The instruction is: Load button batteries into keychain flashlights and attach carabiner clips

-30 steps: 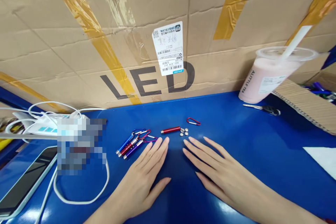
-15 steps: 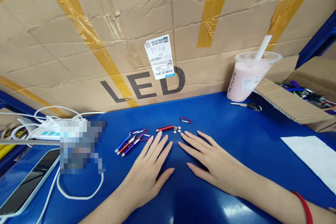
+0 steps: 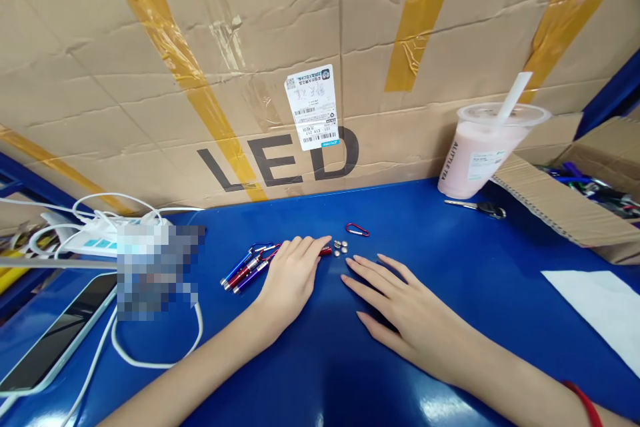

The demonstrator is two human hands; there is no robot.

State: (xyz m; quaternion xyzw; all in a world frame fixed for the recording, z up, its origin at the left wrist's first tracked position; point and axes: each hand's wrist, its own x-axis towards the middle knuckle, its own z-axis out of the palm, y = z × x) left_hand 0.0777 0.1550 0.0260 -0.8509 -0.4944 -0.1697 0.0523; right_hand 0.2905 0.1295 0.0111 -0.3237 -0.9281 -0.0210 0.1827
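Observation:
My left hand [image 3: 293,277] is bent over a small red flashlight tube [image 3: 326,251], fingers closed around it. Only the tube's right end shows past my fingers; the rest is hidden. Several silver button cells [image 3: 337,245] lie just to the right of that end. My right hand [image 3: 395,297] rests palm down on the blue table, its fingers spread and holding nothing, the tips close to the cells. A loose red carabiner [image 3: 357,230] lies behind the cells. Left of my left hand are a blue, a red and a purple mini flashlight [image 3: 245,273] with carabiners, partly covered by the hand.
A pink drink cup [image 3: 483,153] with a straw and a key [image 3: 475,207] are at the back right, near an opened carton [image 3: 565,207] of small items. White paper [image 3: 595,310] lies right. A phone [image 3: 63,333], cables and a power strip [image 3: 100,240] occupy the left. A large cardboard box [image 3: 240,107] stands behind.
My left hand has gone from lying flat with fingers spread to closing over the red flashlight tube. My right hand stays in place. The view has shifted slightly.

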